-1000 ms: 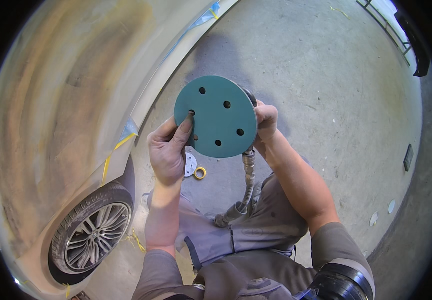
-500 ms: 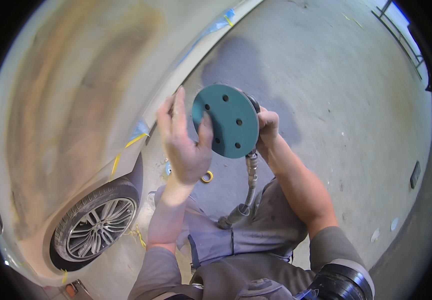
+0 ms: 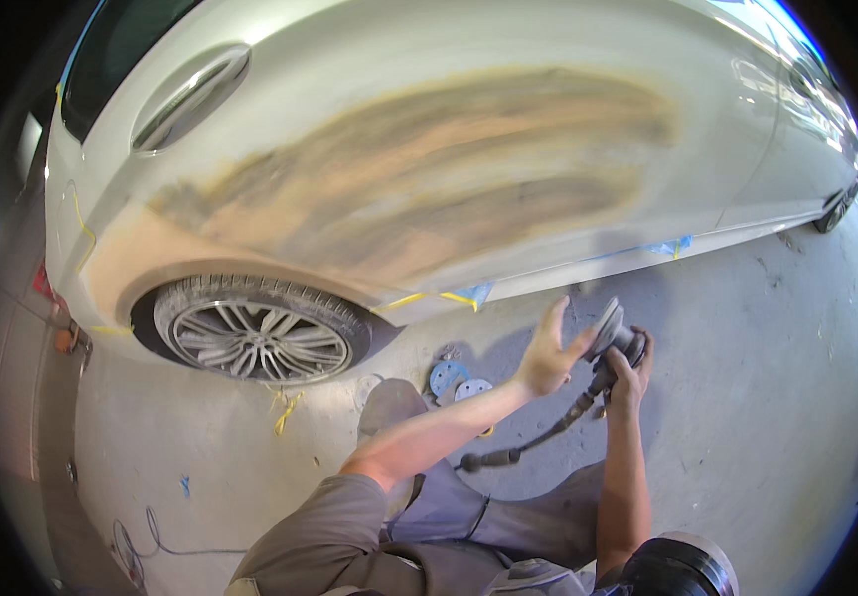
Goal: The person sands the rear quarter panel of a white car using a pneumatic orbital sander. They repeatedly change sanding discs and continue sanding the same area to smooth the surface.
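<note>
My right hand (image 3: 631, 373) is wrapped around the black body of a round orbital sander (image 3: 625, 344). Turned nearly edge-on, the sander's disc pad (image 3: 604, 326) faces my left hand. That left hand (image 3: 546, 360) is open, fingers stretched upward and thumb close to the pad; whether the thumb touches it I cannot tell. A dark hose (image 3: 576, 409) runs from the sander down toward my legs. Beyond my hands is the side of a white car (image 3: 717, 129), with a sanded patch (image 3: 419, 169) of tan and grey-brown streaks above the wheel arch.
A spoked wheel (image 3: 260, 343) stands under the arch at left. Blue masking film (image 3: 662, 246) and yellow tape (image 3: 404, 300) line the car's lower edge. A blue sanding disc (image 3: 448, 375) and a pale disc (image 3: 472, 388) lie on the floor. A thin cable (image 3: 175, 549) lies lower left.
My view has swung left toward the car. The sander's green disc face, broad before, now shows nearly edge-on. My left hand stays open beside it; my right keeps its hold.
</note>
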Demonstrator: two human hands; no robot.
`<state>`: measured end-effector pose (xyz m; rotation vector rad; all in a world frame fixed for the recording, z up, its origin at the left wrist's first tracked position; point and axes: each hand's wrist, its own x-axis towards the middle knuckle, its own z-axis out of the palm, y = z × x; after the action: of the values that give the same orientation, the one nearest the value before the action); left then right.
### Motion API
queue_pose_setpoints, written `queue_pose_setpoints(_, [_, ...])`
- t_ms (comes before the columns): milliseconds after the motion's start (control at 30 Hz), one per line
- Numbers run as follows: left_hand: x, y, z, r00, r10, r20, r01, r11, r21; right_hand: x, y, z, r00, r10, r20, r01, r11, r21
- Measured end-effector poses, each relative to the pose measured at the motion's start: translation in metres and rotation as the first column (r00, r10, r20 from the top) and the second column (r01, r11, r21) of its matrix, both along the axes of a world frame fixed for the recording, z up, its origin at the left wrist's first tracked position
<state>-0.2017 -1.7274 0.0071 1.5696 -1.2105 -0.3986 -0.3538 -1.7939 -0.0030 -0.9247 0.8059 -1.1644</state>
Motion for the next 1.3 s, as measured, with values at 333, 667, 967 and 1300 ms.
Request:
queue_pose_setpoints(333, [0.047,0.099,0.121,0.770,-0.279,-0.573,0.037,0.917,-0.397,0.141,0.070,0.202,0.881,-0.456,-0.123,-0.097,0.079,-0.992])
queue_pose_setpoints(667, [0.167,0.173,0.147,0.585,-0.454,-0.672,-0.152,0.753,-0.641,0.278,0.174,0.241,0.816,-0.419,-0.398,-0.445,-0.017,-0.895])
queue_pose_setpoints(967, [0.203,0.157,0.180,0.615,-0.542,-0.573,-0.017,0.718,-0.696,0.299,0.167,0.262,0.820,-0.547,-0.169,-0.188,0.022,-0.982])
queue_pose_setpoints(1300, [0.198,0.160,0.107,0.245,0.936,0.252,-0.827,0.338,-0.449,0.330,0.208,0.200,0.878,-0.425,-0.219,-0.345,-0.246,-0.906])
